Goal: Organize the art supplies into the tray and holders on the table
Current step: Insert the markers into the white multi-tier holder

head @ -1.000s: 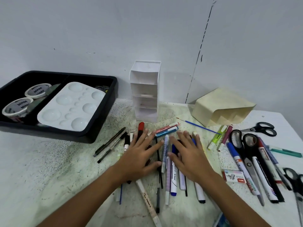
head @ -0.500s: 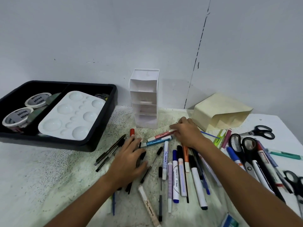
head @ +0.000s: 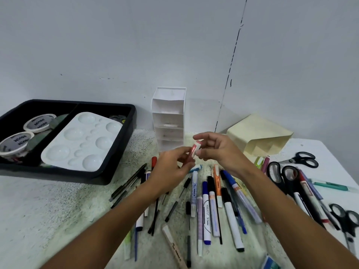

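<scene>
Fingers of our left hand (head: 172, 167) and right hand (head: 217, 150) both pinch red-and-white pen (head: 194, 150), lifted above tabletop (head: 48, 210) clutter. We judge it light, stiff, slick; hold mid-barrel. White holder (head: 169, 121) stands just beyond.

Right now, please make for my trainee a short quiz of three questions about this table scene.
1. True or false: both hands hold the red-and-white pen above the table.
2. What lies in the right compartment of the black tray? A) scissors B) white paint palette C) markers
3. Fill in: the white holder stands upright against the ____.

Key: 1 true; 2 B; 3 wall.
</scene>
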{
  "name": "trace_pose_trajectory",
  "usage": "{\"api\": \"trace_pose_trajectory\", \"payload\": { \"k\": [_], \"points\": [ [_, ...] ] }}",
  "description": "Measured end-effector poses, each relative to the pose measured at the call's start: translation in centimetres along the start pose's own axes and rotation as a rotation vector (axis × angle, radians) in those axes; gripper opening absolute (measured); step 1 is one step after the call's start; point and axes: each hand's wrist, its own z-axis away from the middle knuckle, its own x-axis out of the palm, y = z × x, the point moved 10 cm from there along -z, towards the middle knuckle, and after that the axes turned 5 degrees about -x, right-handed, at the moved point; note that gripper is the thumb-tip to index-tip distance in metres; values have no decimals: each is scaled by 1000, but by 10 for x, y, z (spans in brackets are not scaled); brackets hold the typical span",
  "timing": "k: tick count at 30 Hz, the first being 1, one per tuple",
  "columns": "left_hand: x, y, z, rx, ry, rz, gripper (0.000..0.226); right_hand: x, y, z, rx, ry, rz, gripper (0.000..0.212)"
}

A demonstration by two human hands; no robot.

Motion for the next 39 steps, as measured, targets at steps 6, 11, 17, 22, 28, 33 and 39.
{"api": "trace_pose_trajectory", "payload": {
  "k": [6, 11, 17, 22, 28, 33, 39],
  "points": [
    [-24, -35, 11, -253, -68, 311, 90, -4, 63, -12, 74, -151, 995, 41],
    [-42, -33, 13, -266, -110, 396, 59, -1, 80, -22, 49, -164, 1097, 21],
    [-65, -6, 11, -249, -115, 536, 32, -4, 35, -10, 187, -123, 171, 11],
    [-116, 52, -11, -48, -49, 380, 36, -5, -35, -23, 40, 45, -250, 22],
    [-186, 122, -54, 174, 175, 297, 19, -23, -155, -39, -373, 362, -308, 22],
    [-179, 119, -79, 255, 253, 104, 19, -12, -192, -44, -616, 460, 318, 19],
    [-132, 88, -86, 252, 155, -89, 13, 16, -151, -55, -596, 290, 753, 19]
  ]
}}
